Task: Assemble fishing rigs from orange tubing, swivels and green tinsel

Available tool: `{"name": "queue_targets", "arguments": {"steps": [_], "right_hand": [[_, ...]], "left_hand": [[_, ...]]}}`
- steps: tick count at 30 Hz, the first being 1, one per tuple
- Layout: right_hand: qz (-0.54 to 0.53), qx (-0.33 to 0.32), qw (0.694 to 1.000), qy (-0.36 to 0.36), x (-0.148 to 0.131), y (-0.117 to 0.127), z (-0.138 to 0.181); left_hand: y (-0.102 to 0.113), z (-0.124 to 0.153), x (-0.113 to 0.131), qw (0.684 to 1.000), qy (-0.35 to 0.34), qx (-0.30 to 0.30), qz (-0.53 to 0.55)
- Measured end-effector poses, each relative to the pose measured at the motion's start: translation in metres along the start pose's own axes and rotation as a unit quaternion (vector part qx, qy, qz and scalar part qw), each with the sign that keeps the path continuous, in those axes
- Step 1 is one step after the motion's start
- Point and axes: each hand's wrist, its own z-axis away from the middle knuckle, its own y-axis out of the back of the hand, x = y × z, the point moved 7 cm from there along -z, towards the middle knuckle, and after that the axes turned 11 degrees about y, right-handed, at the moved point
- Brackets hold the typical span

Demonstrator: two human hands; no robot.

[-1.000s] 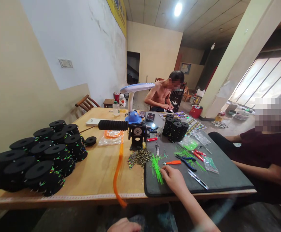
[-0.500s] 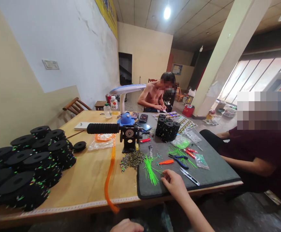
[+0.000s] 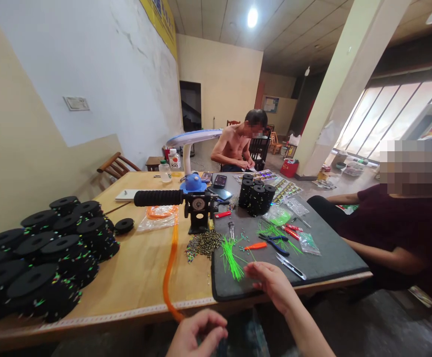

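My left hand [image 3: 200,333] is raised in front of the table's near edge, fingers curled and thumb close to the index finger. Anything between them is too small to make out. The lower end of an orange strand bundle [image 3: 170,270] passes behind this hand. Over the front of the grey mat, my right hand [image 3: 270,280] has its fingertips drawn together, and what they pinch cannot be made out. Just left of it lies a pile of bright green strands [image 3: 231,259]. An orange-handled tool [image 3: 256,246] lies beyond the fingertips.
Black foam spools [image 3: 33,248] crowd the table's left side; more spools [image 3: 257,196] stand on the mat [image 3: 331,258]. A black winder [image 3: 199,210] stands mid-table beside small metal beads [image 3: 206,243]. Pliers [image 3: 278,245] and thread snips [image 3: 290,266] lie right. Two other people sit nearby.
My left hand has risen further into view, its fingers now showing. My right hand has shifted slightly and turned, its fingertips still together. The camera view has moved a little.
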Motion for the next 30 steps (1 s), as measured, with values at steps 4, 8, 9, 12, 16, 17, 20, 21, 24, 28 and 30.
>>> {"name": "queue_targets", "arguments": {"steps": [4,8,9,12,16,17,20,21,24,28,30], "right_hand": [[-0.110,-0.037,0.993,-0.027,-0.010,-0.023,0.018],[-0.146,-0.066,0.987,-0.026,-0.017,-0.043,0.029],[-0.157,-0.072,0.985,-0.026,-0.018,-0.047,0.031],[-0.172,-0.067,0.982,-0.029,-0.016,-0.053,0.035],[-0.164,-0.049,0.985,-0.018,-0.014,-0.053,0.036],[-0.160,-0.044,0.986,-0.013,-0.014,-0.053,0.036],[-0.142,-0.025,0.989,-0.011,-0.013,-0.052,0.037],[-0.137,-0.020,0.990,-0.011,-0.013,-0.052,0.037],[-0.130,-0.015,0.991,-0.005,-0.012,-0.052,0.037],[-0.140,-0.015,0.990,-0.012,-0.008,-0.055,0.036],[-0.141,-0.012,0.990,-0.014,-0.006,-0.055,0.035]], "left_hand": [[-0.007,-0.018,0.038,0.997,0.015,0.052,0.058],[-0.029,-0.036,0.050,0.995,-0.002,0.038,0.091],[-0.036,-0.039,0.048,0.994,-0.005,0.020,0.105],[-0.048,-0.045,0.041,0.989,0.003,-0.023,0.146],[-0.052,-0.048,0.034,0.981,0.017,-0.058,0.182],[-0.053,-0.048,0.034,0.980,0.016,-0.065,0.187],[-0.053,-0.050,0.034,0.980,0.010,-0.065,0.186],[-0.053,-0.050,0.034,0.981,0.009,-0.065,0.185],[-0.055,-0.050,0.033,0.978,0.009,-0.066,0.199],[-0.053,-0.049,0.033,0.982,0.002,-0.054,0.179],[-0.051,-0.049,0.033,0.987,-0.004,-0.044,0.156]]}}
